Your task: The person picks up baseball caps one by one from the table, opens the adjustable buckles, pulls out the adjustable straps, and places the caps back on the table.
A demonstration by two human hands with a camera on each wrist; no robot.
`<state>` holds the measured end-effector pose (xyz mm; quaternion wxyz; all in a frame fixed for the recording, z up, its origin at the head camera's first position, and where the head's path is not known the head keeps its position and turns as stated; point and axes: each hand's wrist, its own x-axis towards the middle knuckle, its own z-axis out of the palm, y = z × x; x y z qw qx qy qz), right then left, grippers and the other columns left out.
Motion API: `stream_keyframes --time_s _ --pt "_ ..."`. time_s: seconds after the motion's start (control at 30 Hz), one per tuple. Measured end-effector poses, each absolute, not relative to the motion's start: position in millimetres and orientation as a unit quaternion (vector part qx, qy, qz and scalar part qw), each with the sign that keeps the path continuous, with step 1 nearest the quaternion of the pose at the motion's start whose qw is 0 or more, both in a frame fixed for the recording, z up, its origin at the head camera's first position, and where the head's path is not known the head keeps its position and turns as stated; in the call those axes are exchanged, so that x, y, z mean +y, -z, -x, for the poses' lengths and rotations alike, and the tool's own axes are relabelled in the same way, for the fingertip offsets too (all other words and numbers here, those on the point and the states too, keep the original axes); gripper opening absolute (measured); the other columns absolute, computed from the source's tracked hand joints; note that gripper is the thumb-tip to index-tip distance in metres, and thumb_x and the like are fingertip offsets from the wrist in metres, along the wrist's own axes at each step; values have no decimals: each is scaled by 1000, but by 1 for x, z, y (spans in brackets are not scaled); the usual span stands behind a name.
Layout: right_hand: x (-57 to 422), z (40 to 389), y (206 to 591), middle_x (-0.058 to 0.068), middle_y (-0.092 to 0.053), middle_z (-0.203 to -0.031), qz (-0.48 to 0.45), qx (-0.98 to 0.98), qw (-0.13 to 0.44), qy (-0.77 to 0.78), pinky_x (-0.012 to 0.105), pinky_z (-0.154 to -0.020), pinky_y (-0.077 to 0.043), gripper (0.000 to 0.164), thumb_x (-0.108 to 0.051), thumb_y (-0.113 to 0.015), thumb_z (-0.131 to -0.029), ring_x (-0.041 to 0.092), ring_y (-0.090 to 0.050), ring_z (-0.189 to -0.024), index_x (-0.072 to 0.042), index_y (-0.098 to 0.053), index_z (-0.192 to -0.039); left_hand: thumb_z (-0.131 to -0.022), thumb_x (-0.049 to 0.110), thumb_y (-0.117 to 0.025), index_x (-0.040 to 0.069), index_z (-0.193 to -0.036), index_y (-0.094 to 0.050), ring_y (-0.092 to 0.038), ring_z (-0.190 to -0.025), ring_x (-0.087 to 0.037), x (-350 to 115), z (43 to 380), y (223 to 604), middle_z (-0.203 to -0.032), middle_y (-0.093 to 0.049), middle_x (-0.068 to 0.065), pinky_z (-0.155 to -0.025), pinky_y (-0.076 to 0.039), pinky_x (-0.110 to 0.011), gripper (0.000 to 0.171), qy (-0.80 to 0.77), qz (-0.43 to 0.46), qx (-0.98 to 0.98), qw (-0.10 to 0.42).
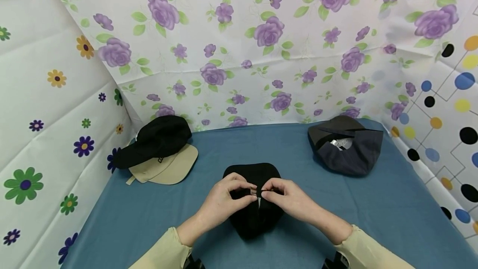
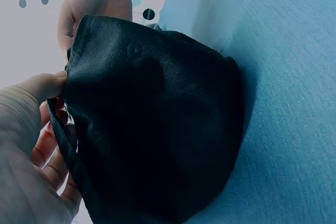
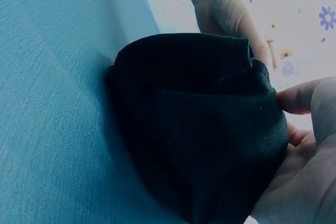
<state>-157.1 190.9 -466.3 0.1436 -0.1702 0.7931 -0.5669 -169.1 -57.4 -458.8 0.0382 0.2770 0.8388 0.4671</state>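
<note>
Pinching with left hand (image 1: 227, 198) and right hand (image 1: 289, 199), thumbs against fingers, both clamped on the raised edge of a soft black fabric cap (image 1: 254, 221), fingertips just beside each other. Cannot tell whether to call a narrow dark band (image 2: 65, 139) strap or folded rim. Located handled cap on blue cloth (image 1: 209, 231). Judged main risk: losing the thin edge from so shallow a pinch, through uneven pulling or crumpling of limp fabric. Noted beyond handled cap: leftward, black brimmed cloth cap (image 1: 160, 140) over beige brimmed cap (image 1: 181, 165); rightward, dark grey fabric cap (image 1: 351, 157)
</note>
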Motion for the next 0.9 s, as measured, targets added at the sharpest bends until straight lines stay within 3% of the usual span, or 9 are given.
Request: stream_keyframes --time_s 0.9 --pt "190 156 464 1 -48 -73 160 800 129 564 28 -57 -37 15 -31 -62 -104 14 -41 -61 -20 -71 -100 -96 37 -75 31 -108 -76 -58 -96 -8 -59 170 457 -108 -62 19 -83 -50 -32 14 -478 -284 830 50"
